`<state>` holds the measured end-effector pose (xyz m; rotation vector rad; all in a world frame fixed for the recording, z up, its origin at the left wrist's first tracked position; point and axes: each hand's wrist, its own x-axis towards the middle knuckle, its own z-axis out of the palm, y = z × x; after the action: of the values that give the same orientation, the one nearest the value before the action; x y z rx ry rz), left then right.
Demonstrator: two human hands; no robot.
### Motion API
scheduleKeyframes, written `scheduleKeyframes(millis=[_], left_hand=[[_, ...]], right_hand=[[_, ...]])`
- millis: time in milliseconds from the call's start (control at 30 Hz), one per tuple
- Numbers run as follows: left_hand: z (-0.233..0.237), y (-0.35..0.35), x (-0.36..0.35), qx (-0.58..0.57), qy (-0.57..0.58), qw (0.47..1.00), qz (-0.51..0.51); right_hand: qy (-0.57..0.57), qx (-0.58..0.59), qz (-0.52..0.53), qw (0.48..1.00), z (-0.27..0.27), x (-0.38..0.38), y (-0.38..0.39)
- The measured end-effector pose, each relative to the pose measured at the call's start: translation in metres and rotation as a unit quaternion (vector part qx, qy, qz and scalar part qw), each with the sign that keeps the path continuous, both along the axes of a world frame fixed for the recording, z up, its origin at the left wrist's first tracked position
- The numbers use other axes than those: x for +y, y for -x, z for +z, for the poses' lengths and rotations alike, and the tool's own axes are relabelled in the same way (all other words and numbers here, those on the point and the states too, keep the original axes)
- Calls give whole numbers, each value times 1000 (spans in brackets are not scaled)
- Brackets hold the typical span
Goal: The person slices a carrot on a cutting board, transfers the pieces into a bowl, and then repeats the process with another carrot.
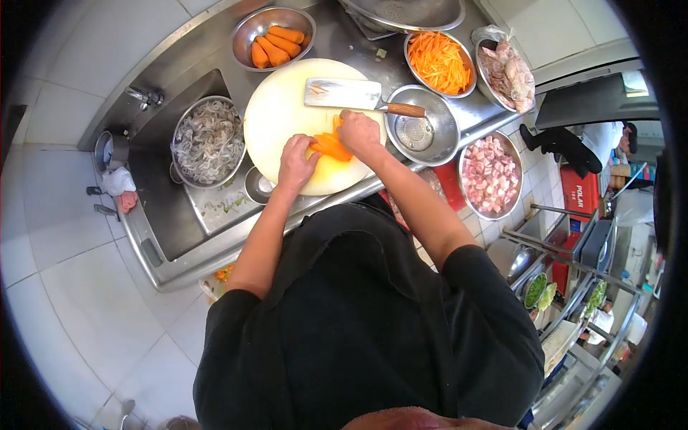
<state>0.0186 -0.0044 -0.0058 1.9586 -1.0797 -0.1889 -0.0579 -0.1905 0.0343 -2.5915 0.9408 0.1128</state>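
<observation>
Sliced carrot (pixel 332 146) lies on the round yellowish cutting board (pixel 276 107), between my two hands. My left hand (pixel 298 163) is closed at the left end of the slices, its fingers on them. At their upper right, my right hand (pixel 360 134) has its fingers curled in and pressed on the carrot. Above the hands a cleaver (pixel 344 93) rests flat across the board, its wooden handle (pixel 405 110) reaching over a metal colander (pixel 424 129). Neither hand touches the cleaver.
Whole carrots (pixel 276 49) fill a bowl at the top. Carrot strips (pixel 438 63) and raw meat (pixel 506 70) are in bowls at upper right, with cubed meat (pixel 491 174) below. Left, the sink (pixel 150 193) holds a bowl of pale strips (pixel 208 141). A person (pixel 598 143) is far right.
</observation>
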Motion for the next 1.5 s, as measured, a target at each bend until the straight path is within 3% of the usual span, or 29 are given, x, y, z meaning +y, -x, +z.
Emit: scheduleKeyframes(millis=[133, 233, 333, 433, 500, 600, 733, 867, 1067, 1267, 1400, 1500], left_hand=[[3, -5, 7, -4, -23, 999, -45], [4, -10, 8, 4, -18, 998, -67], [2, -16, 12, 34, -24, 997, -67], [1, -21, 10, 49, -23, 995, -80], [2, -25, 9, 43, -38, 993, -98], [-1, -20, 0, 80, 30, 995, -57], [-5, -17, -2, -45, -39, 994, -89], [-1, -3, -8, -100, -38, 990, -94], [-4, 26, -49, -153, -127, 970, -139], [-4, 26, -29, -161, -114, 966, -166], [10, 40, -20, -214, -224, 940, -146], [14, 38, -19, -179, -241, 940, -161]], right_hand=[[-66, -73, -72, 993, 1, -2, -3], [-129, -107, -65, 984, 7, -7, -7], [-216, -117, 10, 969, 13, 2, 2], [-153, -45, 46, 986, 17, 24, 7], [-109, -85, 38, 990, 15, 24, 14], [-98, -118, 30, 988, 13, 4, 32], [-62, -156, 134, 977, 3, -25, 64], [-89, -135, 148, 976, -7, -26, 70], [-68, -196, 133, 969, -14, -20, 76], [-61, -251, 91, 962, -26, 11, 97], [-65, -264, 79, 959, -30, 15, 100], [-72, -248, 92, 962, -18, 7, 105]])
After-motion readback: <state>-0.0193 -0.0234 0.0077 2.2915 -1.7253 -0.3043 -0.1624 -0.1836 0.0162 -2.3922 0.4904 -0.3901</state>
